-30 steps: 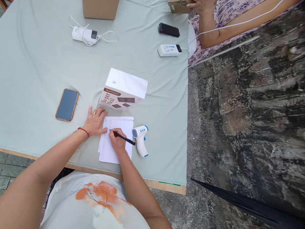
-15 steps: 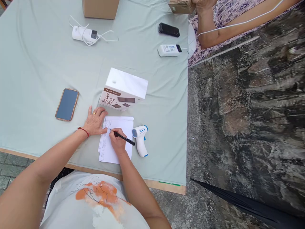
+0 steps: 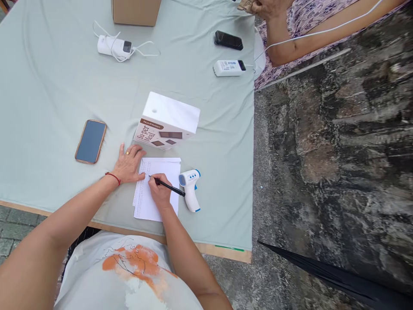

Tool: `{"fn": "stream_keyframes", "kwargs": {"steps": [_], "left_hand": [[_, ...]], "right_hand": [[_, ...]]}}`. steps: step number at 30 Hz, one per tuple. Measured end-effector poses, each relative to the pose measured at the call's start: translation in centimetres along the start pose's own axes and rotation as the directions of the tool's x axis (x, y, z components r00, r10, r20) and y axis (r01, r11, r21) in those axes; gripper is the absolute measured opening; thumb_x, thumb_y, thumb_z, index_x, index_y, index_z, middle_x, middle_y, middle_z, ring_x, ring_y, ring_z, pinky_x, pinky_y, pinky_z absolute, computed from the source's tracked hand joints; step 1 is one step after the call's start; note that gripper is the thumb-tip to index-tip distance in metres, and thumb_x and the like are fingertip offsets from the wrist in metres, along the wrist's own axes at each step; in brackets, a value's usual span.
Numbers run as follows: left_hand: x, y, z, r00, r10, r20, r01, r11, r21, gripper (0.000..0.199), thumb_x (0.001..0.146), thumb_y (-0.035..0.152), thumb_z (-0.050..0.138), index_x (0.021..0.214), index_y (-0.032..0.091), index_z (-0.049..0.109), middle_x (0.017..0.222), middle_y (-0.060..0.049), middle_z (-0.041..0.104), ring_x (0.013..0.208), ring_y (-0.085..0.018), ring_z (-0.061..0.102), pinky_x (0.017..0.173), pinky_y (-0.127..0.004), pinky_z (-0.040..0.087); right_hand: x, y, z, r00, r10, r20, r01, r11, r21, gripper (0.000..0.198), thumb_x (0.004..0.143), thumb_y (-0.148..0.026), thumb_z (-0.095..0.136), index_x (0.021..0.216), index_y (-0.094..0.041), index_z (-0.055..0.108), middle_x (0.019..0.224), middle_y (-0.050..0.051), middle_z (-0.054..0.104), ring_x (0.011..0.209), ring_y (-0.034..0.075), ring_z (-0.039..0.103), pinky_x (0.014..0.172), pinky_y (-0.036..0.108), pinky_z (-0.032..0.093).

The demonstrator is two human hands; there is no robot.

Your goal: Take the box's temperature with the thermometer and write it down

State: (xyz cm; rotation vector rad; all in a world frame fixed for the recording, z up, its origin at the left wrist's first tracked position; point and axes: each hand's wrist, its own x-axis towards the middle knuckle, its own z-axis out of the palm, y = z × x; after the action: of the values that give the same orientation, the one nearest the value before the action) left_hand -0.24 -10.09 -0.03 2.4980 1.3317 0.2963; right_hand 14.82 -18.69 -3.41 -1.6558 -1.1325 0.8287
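Observation:
My right hand [image 3: 160, 189] is closed around a black pen [image 3: 172, 188], its tip down on a sheet of paper [image 3: 164, 169] with small handwriting along the left side. More sheets seem to lie beneath it. Fingers spread, my left hand [image 3: 128, 164] rests flat by the paper's upper left edge, the thumb on the sheet. Just beyond the paper stands a white and brown box [image 3: 172, 113] marked "Super Meal". To the right of my right hand lies a white and blue infrared thermometer [image 3: 191, 189], close to the pen's rear end.
Left of the box lies a smartphone [image 3: 90, 142]. Farther back are a white device with a cable [image 3: 113, 47], a cardboard box [image 3: 136, 10], a black device [image 3: 229, 40] and another white device [image 3: 229, 68]. Another person's hand [image 3: 271, 8] is at the top right, beside a stone wall [image 3: 332, 142].
The pen's rear end has shifted slightly right and is nearer the thermometer. The other person's cardboard piece has moved up, mostly out of view. My left hand stays put.

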Motion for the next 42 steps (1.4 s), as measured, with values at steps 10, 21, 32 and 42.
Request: {"fn": "stream_keyframes", "kwargs": {"steps": [10,21,32,42], "left_hand": [[0.0,0.1,-0.1,1.000,-0.006,0.007,0.006,1.000,-0.007,0.071,0.066,0.044,0.069,0.126,0.014,0.050,0.134,-0.019,0.049,0.128,-0.038,0.044,0.116,-0.067,0.006],[-0.1,0.0,0.0,1.000,-0.003,-0.006,0.003,1.000,-0.012,0.071,0.065,0.044,0.069,0.126,0.014,0.050,0.134,-0.019,0.050,0.128,-0.037,0.044,0.116,-0.066,0.005],[0.0,0.0,-0.1,1.000,-0.018,0.014,0.019,0.999,-0.038,0.070,0.068,0.045,0.068,0.127,0.013,0.048,0.134,-0.018,0.049,0.128,-0.037,0.044,0.117,-0.064,0.003],[0.1,-0.3,-0.5,0.996,-0.085,0.000,0.084,0.984,-0.160,0.052,0.070,0.033,0.060,0.118,0.017,0.048,0.132,-0.014,0.052,0.129,-0.031,0.046,0.121,-0.057,0.003]], "right_hand": [[0.0,0.1,0.2,0.999,-0.014,-0.042,0.014,1.000,-0.021,0.019,0.074,-0.039,0.049,0.071,-0.020,0.054,0.064,-0.001,0.057,0.059,0.015,0.050,0.061,0.030,0.045],[0.0,0.2,0.0,0.998,-0.034,-0.054,0.033,0.999,-0.014,0.017,0.073,-0.036,0.050,0.068,-0.020,0.054,0.062,-0.001,0.056,0.058,0.014,0.050,0.060,0.029,0.044],[0.8,-0.4,-2.4,0.862,-0.505,-0.051,0.485,0.850,-0.207,0.020,0.095,-0.021,0.045,0.105,-0.019,0.062,0.094,0.007,0.063,0.090,0.018,0.061,0.081,0.033,0.051],[0.6,3.5,-5.5,0.799,-0.522,0.298,0.595,0.616,-0.516,0.051,0.096,-0.005,0.030,0.142,-0.021,0.046,0.120,0.014,0.058,0.106,0.024,0.057,0.088,0.039,0.049]]}}
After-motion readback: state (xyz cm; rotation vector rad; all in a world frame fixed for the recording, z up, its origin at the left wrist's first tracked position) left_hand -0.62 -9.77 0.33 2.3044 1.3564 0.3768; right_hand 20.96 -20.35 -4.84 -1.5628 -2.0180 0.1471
